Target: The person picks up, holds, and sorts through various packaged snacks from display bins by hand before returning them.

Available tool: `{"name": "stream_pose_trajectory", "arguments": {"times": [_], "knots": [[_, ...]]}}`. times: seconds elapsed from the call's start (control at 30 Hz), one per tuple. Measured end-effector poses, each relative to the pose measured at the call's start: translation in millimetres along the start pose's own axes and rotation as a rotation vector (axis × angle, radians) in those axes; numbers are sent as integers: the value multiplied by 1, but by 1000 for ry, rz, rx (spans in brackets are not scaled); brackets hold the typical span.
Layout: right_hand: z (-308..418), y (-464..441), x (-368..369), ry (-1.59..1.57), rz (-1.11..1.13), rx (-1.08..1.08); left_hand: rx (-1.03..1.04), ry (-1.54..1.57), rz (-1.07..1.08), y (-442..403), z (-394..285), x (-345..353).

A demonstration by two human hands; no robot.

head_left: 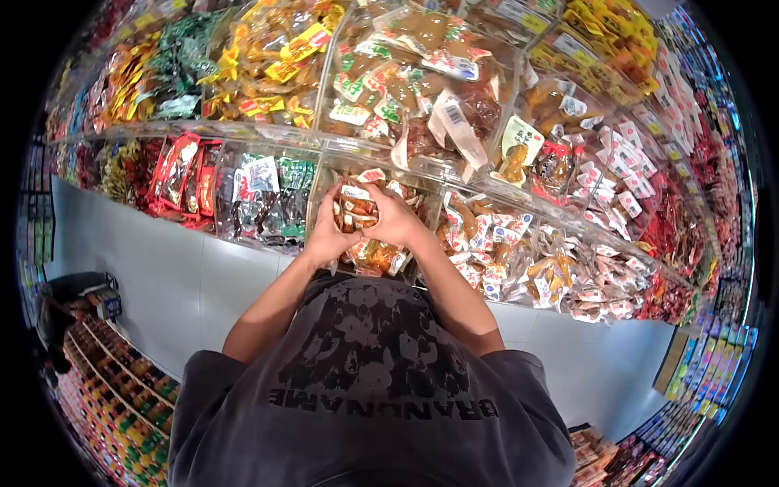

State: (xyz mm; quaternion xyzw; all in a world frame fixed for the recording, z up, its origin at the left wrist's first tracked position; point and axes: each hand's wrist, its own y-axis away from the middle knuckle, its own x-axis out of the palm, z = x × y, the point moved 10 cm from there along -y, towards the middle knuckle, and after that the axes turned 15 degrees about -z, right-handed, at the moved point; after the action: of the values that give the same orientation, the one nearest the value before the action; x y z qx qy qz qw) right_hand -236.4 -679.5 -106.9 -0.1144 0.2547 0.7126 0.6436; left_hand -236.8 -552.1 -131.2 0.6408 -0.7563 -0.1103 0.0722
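Both my hands are inside a clear front bin (pixel 312 195) of wrapped snacks, curved round a small packet (pixel 358 203) with brown contents and a white label. My left hand (pixel 329 234) holds its left side, and my right hand (pixel 394 217) holds its right side. The fingertips of both hands rest near its top edge, and the thumbs almost meet below it. More orange-brown packets (pixel 375 256) lie beneath my hands in the same bin.
Clear dividers separate neighbouring bins: dark packets (pixel 268 199) on the left, white-and-red packets (pixel 479 235) on the right, large bags (pixel 422 89) behind. Shelves (pixel 114 365) stand at lower left beside a person (pixel 58 312). Pale floor (pixel 162 268) shows below the bins.
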Motion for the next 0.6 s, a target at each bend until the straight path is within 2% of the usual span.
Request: {"name": "stream_pose_trajectory", "arguments": {"times": [0.07, 0.17, 0.27, 0.33, 0.37, 0.4, 0.47, 0.53, 0.6], "knots": [[6, 6, -2, 90, -107, -174, 75, 7, 27, 3, 12, -6], [-5, 12, 13, 29, -87, -81, 92, -132, 78, 7, 9, -8], [-9, 11, 12, -1, -116, -5, -37, 34, 120, 10, 7, 0], [-10, 11, 8, -95, -73, 28, 25, 106, 55, 8, 0, -5], [-4, 13, -7, -44, -205, -50, 85, 76, 35, 9, -10, -6], [-2, 13, -13, -73, -204, -71, 142, 28, -10, 9, -11, -11], [8, 22, -34, -14, -232, -71, 110, 89, -55, 8, -6, -15], [14, 29, -43, -167, -214, -99, 77, 75, -107, 11, -9, -17], [15, 38, -53, -50, -340, -241, 87, -19, -142, 12, -10, -20]]}}
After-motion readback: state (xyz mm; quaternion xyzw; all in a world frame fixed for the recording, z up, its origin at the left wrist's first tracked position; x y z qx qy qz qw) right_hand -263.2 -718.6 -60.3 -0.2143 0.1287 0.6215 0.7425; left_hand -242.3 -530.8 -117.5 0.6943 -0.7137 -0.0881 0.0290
